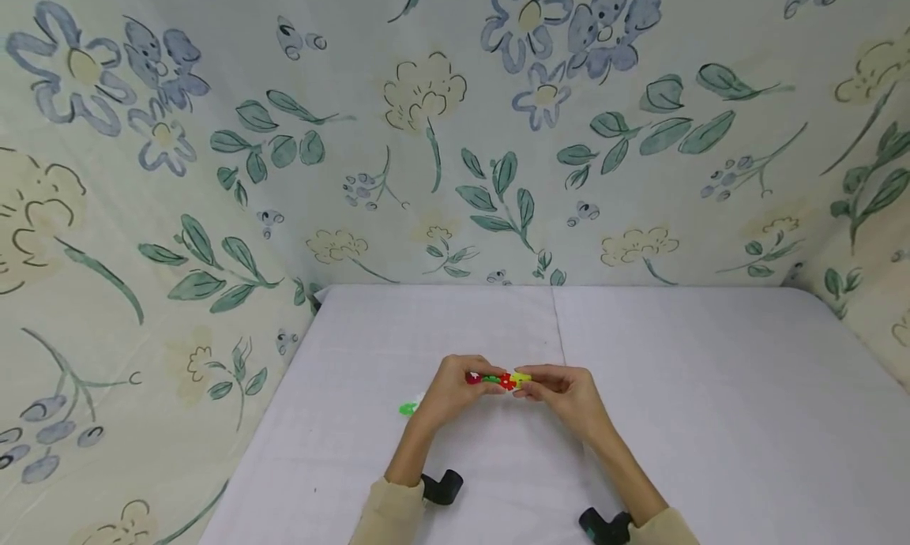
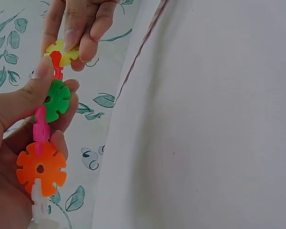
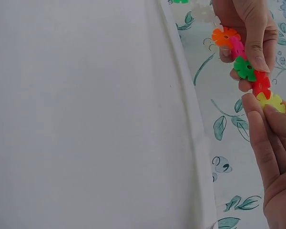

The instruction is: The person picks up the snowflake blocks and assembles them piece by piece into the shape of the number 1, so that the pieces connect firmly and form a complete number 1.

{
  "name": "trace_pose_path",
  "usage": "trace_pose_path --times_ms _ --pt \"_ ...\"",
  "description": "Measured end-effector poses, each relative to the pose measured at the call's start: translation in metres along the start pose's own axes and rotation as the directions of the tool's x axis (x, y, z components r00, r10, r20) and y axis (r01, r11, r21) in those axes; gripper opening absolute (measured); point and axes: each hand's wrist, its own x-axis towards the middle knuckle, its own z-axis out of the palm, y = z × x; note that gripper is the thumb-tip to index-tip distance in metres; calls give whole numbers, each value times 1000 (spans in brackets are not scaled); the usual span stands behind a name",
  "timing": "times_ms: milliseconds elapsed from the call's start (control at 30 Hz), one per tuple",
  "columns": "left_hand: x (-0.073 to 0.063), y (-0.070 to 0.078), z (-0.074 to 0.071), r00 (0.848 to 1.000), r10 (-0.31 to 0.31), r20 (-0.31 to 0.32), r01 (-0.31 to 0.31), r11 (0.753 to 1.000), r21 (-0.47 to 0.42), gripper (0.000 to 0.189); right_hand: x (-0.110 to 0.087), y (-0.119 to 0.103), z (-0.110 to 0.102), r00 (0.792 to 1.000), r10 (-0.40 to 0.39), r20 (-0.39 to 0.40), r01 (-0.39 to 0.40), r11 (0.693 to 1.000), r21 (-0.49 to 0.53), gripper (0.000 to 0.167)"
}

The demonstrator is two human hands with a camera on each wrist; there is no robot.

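Note:
Notched plastic snowflake discs are slotted together into a chain. My left hand [image 1: 451, 391] grips this chain, with the thumb by the green disc [image 2: 61, 98] and the red disc [image 3: 261, 85]. The pink disc [image 2: 41, 131], orange disc [image 2: 27, 167] and white disc [image 2: 37, 202] trail back along the left palm. Another green disc [image 1: 408, 408] shows beyond the left wrist in the head view. My right hand [image 1: 574, 399] pinches the yellow disc [image 2: 66, 58] between thumb and fingers, where it meets the red one. Fingers partly cover the discs.
A white cloth [image 1: 711, 395] with a seam covers the table under the hands. Behind and to the left hangs a flower-patterned curtain [image 1: 441, 197]. Black wrist devices [image 1: 442, 488] sit by both beige sleeves [image 1: 389, 513].

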Motion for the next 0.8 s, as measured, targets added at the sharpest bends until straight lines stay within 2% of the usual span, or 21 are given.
trace_pose_path --times_ms 133,367,633,800 --pt "-1 -1 2 1000 -15 4 15 1000 -10 21 -1 3 1 1000 -1 7 1 1000 14 25" --pt "0 0 1 1000 -5 12 5 1000 6 26 -1 2 -1 1000 6 -13 -6 999 32 28" --pt "0 6 -4 991 -66 119 68 998 -11 25 -2 2 -7 1000 14 -15 -14 999 34 29" --pt "0 8 -6 987 -77 142 79 997 -12 24 -1 2 -10 1000 4 1 -4 999 50 30"
